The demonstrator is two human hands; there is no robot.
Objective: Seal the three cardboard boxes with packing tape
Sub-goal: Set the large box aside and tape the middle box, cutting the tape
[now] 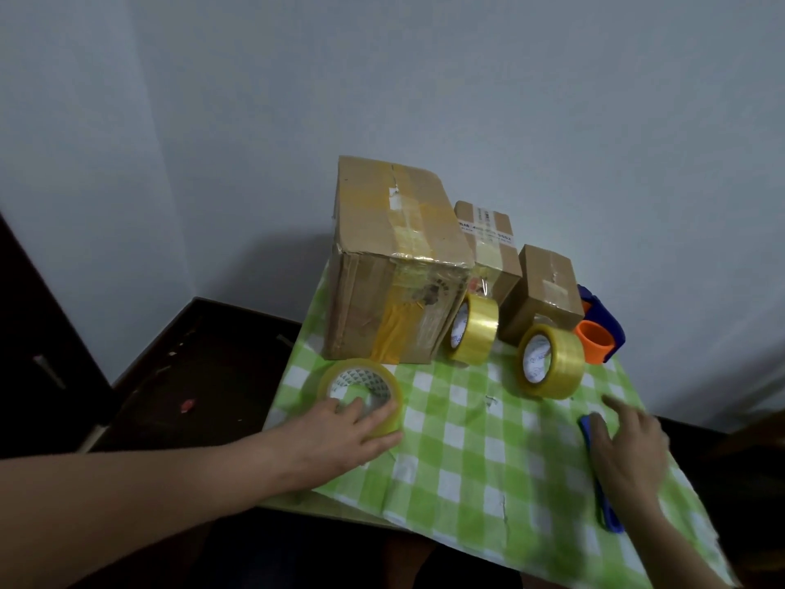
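Boxes: three; tape rolls: three.

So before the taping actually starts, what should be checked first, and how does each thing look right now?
1. Three boxes present: large box, middle box, small box: ok.
2. Tape within reach: left hand rests on the flat tape roll: ok.
3. Roll lifted: not ok, it lies on the tablecloth.
4. Right hand over the blue tool; grip: cannot tell.
5. Box seams free of old tape: not ok.

boxes crowd rear, front cloth open
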